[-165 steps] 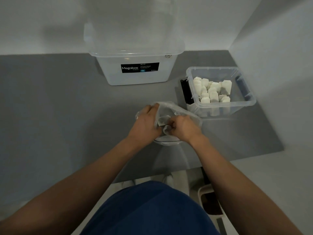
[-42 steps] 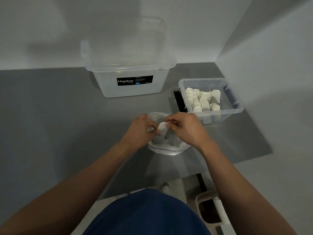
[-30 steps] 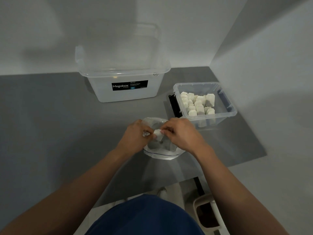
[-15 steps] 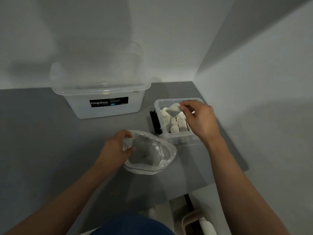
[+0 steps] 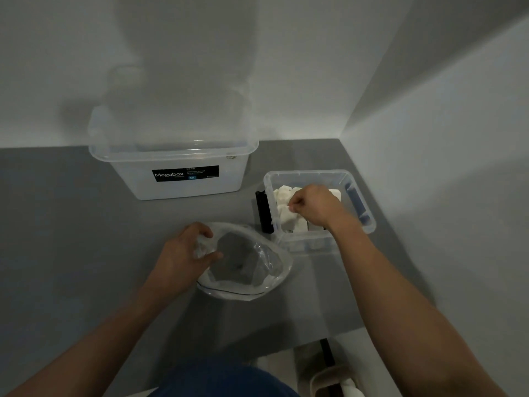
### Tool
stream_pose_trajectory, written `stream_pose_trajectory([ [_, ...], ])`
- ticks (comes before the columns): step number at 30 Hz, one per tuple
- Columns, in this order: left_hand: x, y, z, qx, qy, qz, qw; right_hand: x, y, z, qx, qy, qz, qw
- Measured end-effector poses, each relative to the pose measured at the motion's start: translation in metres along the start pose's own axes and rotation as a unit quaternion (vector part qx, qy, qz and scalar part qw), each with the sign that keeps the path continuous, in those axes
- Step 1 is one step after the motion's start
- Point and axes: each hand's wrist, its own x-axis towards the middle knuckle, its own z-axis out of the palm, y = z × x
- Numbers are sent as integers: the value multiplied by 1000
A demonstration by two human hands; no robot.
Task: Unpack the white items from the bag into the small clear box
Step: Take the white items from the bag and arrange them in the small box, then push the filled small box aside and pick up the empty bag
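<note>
Two clear boxes are standing on the grey table [image 5: 71, 224]: a big box [image 5: 174, 179] with a black label at the back, and the small box [image 5: 317, 242] to its right by the wall. One bag [image 5: 257, 270] is lying in front of them, and one black thing [image 5: 263, 210] is standing just beside the small box's left wall. Two hands are working.

The white blocks [image 5: 282, 196] are sitting packed together inside the small box. They are chunky and matte, and the right hand is hiding too many for a full count. The bag is thin, clear and crinkled, with the grey table showing through it.

The left hand [image 5: 183, 253] is gripping the bag's crumpled left rim. The right hand [image 5: 312, 207] is reaching down among the blocks with its fingertips curled together. I cannot tell whether they are pinching a block.

Half a second ago the right hand was holding a white block above the box. Now it is sitting lower, down among the others. The left hand is still holding the bag's rim.
</note>
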Motion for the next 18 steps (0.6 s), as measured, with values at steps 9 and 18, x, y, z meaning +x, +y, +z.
stream_pose_trajectory([
  [9, -4, -6, 3, 16, 6, 18, 1000, 3, 4, 13, 6, 12, 22, 1000],
  [18, -16, 14, -11, -1, 90, 85, 992, -69, 31, -19, 183, 260, 2, 948],
])
